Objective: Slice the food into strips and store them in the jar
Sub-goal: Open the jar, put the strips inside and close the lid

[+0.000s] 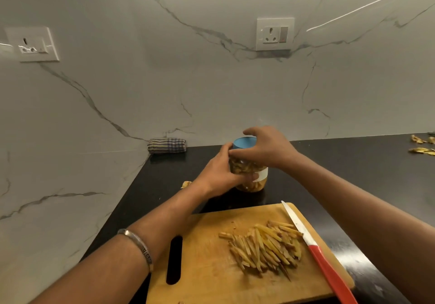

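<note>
- Jar (255,181), frame centre on black desk (353,174): clear, strips inside, white label, blue lid (243,142).
- Left hand (219,174) wrapped round jar body; right hand (268,148) clamped on lid from above.
- Lower centre: cutting board (207,268) with cut strips (266,245); red-handled knife (315,249) along its right edge.
- Checked cloth (167,145) by the wall.

Glossy black countertop (367,174); matt wooden cutting board (211,268); knife (315,249) with metal blade, red plastic handle; clear jar (249,176) with blue plastic lid (243,142); far checked cloth (167,145).
</note>
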